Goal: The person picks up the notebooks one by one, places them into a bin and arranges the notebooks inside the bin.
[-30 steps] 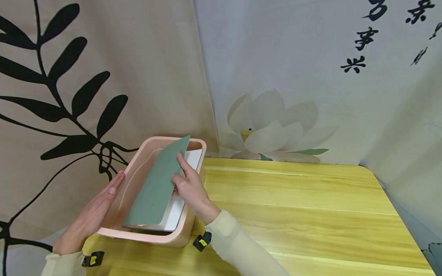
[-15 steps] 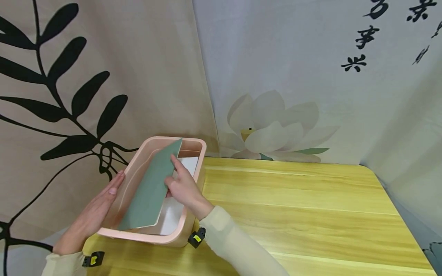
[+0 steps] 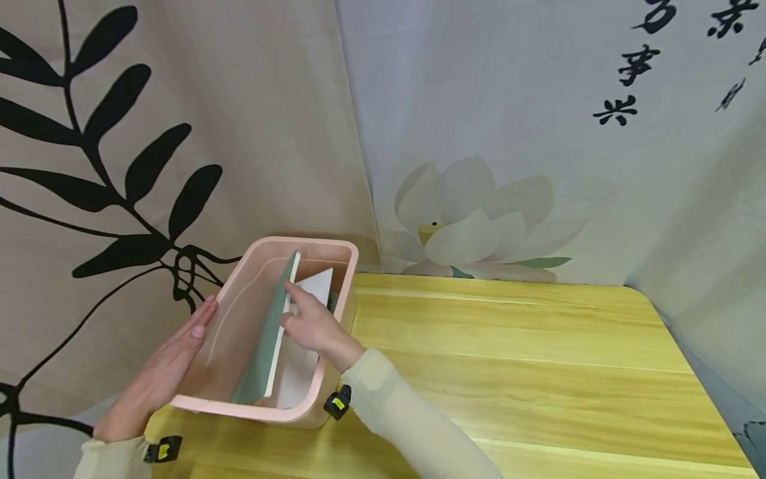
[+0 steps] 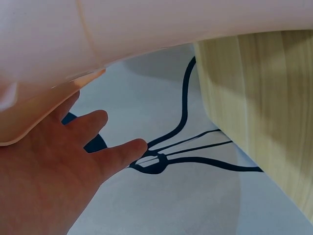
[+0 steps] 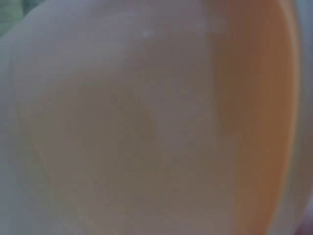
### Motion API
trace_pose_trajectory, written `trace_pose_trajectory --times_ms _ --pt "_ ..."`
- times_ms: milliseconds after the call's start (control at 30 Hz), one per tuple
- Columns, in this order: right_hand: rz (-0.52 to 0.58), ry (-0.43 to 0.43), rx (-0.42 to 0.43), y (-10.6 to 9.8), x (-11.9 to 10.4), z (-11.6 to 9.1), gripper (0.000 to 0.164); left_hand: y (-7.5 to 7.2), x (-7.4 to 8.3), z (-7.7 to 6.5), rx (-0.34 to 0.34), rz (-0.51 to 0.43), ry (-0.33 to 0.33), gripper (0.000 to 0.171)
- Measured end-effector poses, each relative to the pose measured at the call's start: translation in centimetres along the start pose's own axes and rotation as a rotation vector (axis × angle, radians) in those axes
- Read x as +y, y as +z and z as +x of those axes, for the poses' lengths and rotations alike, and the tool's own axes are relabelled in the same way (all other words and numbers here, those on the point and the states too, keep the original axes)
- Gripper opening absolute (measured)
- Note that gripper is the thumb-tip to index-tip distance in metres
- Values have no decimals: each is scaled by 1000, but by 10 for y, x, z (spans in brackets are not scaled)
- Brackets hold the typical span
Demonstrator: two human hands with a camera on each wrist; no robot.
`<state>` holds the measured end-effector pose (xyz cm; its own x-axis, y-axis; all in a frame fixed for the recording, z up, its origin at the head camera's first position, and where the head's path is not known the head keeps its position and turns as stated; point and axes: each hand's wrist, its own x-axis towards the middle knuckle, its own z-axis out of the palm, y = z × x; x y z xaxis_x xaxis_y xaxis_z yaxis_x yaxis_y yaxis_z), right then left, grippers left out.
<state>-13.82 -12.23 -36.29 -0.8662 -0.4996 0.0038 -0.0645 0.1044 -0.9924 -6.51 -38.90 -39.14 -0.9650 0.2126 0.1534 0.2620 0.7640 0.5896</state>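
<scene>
A pink plastic bin stands at the table's left side. Inside it, a green-covered book is on edge, leaning, its white page edges turned to the right. My right hand reaches over the bin's right rim and holds the book by its upper right edge, some fingers hidden behind it. To the right of the book a white sheet or cover leans inside the bin. My left hand lies with straight fingers along the bin's left side; the left wrist view shows its fingers under the rim.
The yellow wood-grain table extends to the right of the bin. Behind hangs a cloth printed with a dark branch, a lotus and characters. A greyish thing shows at the bin's back right. Blurred pink wall fills the right wrist view.
My right hand has moved left and slightly down into the bin with the green book, which has swung from a broad tilt to nearly upright. The left hand has stayed put.
</scene>
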Motion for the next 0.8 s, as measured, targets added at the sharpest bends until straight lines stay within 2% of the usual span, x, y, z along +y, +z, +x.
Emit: trace_pose_trajectory --times_ms 167,300,533,800 --pt "-139 -5 54 -1 -3 -8 68 -1 -1 1 6 8 14 53" --pt "-246 -89 103 -3 -3 -18 68 -2 -3 1 18 16 38 52" --pt "-238 -253 218 -21 5 -37 55 -3 -3 2 6 26 22 53" --pt "-238 -295 298 -57 24 -67 46 -4 -3 1 9 38 -10 53"
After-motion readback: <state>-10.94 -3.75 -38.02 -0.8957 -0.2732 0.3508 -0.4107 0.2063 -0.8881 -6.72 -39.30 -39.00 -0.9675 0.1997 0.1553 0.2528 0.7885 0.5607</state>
